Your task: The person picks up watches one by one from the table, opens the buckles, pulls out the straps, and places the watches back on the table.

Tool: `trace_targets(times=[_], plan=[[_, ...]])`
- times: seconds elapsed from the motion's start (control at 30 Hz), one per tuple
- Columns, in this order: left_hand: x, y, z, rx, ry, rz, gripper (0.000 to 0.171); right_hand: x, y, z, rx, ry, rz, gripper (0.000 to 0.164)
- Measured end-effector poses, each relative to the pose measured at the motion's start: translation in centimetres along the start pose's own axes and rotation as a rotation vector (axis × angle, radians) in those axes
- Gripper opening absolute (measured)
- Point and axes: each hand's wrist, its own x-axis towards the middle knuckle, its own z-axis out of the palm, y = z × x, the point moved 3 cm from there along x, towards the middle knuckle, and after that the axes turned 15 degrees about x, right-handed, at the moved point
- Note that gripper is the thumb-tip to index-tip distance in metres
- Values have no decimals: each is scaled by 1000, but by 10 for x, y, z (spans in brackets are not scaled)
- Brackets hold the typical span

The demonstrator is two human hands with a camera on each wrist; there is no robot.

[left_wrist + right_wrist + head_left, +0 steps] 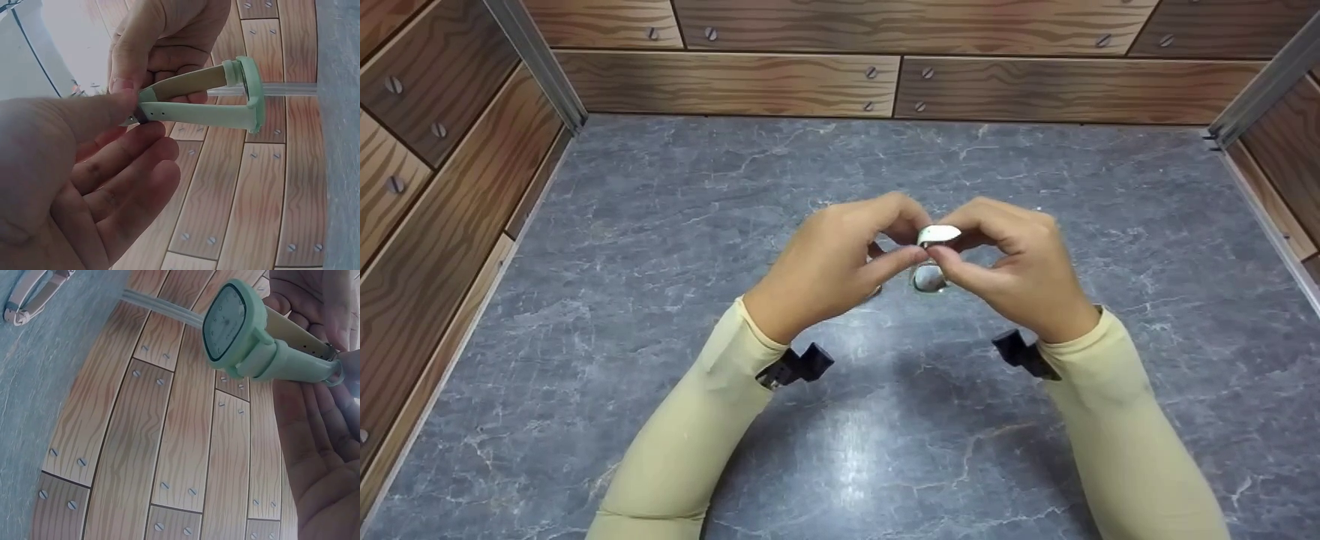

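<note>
A mint-green wristwatch (233, 323) hangs between my two hands, its squarish dial tilted downward. The strap (197, 114) forms a loop, with its two ends meeting at a metal buckle. My left hand (832, 255) pinches the strap near the buckle between thumb and fingers, other fingers loosely spread below it in the left wrist view. From the other side my right hand (1020, 247) pinches the same end of the strap. Fingertips hide much of the buckle, so how it is fastened I cannot tell. The watch is held above the table.
A grey marbled tabletop (660, 360) lies beneath the hands, bordered by wood-pattern panels (735, 82). In the right wrist view, a pale pinkish band-like object (34, 298) lies on the table; the left hand mostly hides that area in the head view.
</note>
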Motion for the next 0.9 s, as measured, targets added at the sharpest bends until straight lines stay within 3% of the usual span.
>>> trace_targets(times=[0.3, 0.6, 0.73, 0.9], plan=[[1, -1, 0, -121, 47, -36, 17, -1, 0, 0, -9, -37, 4, 22], [0, -3, 1, -221, 29, -80, 18, 0, 1, 0, -37, -104, 66, 18], [1, -4, 1, -259, 10, -132, 17, 0, 4, 0, -33, -137, 111, 19], [0, -5, 4, -324, 5, -206, 17, -1, 4, 0, -38, -117, 114, 17]])
